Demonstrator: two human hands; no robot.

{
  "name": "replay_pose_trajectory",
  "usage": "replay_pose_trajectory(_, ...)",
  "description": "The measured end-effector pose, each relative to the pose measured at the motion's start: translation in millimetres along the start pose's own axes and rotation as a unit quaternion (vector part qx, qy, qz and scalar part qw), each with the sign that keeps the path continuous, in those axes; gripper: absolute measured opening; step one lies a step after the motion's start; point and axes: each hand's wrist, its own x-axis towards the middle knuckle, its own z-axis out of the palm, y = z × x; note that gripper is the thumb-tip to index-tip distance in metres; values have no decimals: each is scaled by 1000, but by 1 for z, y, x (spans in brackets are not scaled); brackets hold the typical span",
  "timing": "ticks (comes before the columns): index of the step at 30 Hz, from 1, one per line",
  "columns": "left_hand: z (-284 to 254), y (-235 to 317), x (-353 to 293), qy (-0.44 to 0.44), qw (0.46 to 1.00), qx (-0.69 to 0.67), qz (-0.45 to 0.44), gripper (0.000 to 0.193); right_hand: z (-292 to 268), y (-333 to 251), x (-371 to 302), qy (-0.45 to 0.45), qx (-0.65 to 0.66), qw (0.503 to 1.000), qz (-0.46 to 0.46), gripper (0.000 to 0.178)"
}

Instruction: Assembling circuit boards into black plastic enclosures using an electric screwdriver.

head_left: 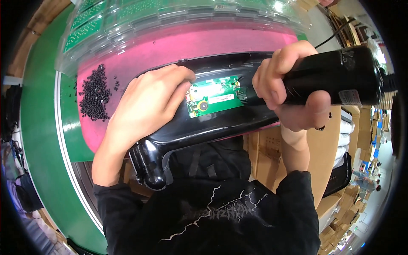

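Note:
My right hand (pixel 293 85) is wrapped around a thick black electric screwdriver (pixel 335 76), tilted with its cord end off to the right. The tool's tip is hidden behind my fingers. A green circuit board (pixel 216 98) with a round buzzer-like part lies in a glossy black plastic housing (pixel 187 131). My left hand (pixel 148 95) rests over the housing's left part, its fingers bent and pressed together at the board's left edge. What lies between these fingertips, if anything, is hidden.
Small black screws (pixel 95 95) are heaped on the pink mat (pixel 144 49) at the left. Clear plastic trays (pixel 170 19) holding green boards stand along the back. The green tabletop (pixel 40 123) extends left. Cardboard boxes (pixel 265 148) and white rolled packs (pixel 344 138) are at the right.

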Motion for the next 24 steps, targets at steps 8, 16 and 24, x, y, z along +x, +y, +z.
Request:
replay_pose_trajectory(8,-15,18,9,168,979,113,17,26,-49,-11,24,226,227,939,128,31)
replay_pose_trajectory(16,14,-5,10,58,972,220,-49,30,-112,-45,-27,263,272,924,65,40)
replay_pose_trajectory(24,-21,65,-16,132,971,171,100,14,-243,-95,-118,481,-352,801,-49,54)
